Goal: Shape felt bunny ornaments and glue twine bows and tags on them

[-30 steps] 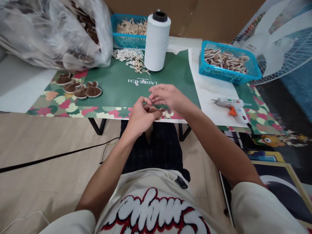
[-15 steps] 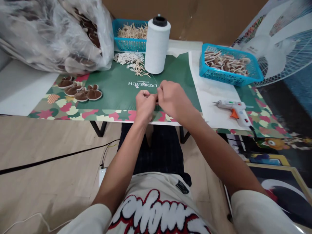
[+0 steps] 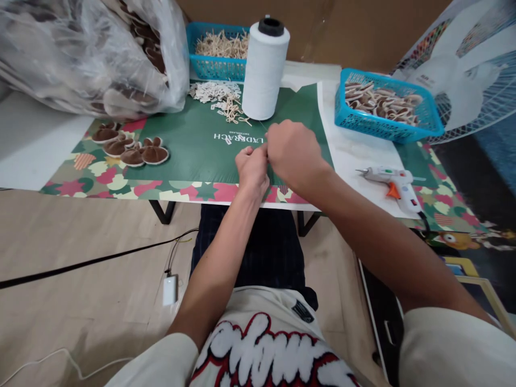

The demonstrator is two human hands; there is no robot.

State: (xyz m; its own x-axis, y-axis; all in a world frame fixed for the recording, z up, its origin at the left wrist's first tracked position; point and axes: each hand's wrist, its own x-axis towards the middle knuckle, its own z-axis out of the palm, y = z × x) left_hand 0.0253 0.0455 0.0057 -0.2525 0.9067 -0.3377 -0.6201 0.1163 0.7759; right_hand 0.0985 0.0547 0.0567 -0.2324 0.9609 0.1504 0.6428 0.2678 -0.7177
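My left hand and my right hand meet over the green sheet, near the table's front edge. Both are closed, fingertips touching or nearly so, and the fingers hide whatever is between them. Just beyond them stands a large white thread cone with a black top; a thin line of thread seems to run from its base toward my right hand. Brown plush pieces with pale edges lie in a row to the left. Small white tags and beige cord loops are heaped beside the cone.
A blue basket of cord loops stands at the back, and another blue basket of brown-and-pale pieces at the right. A glue gun lies in front of that one. A plastic bag bulges at left; a fan stands right.
Both hands have shifted slightly right in view, and my right hand has turned over the left fingertips. The brown bit seen between them earlier is now hidden. The camera view has shifted a little.
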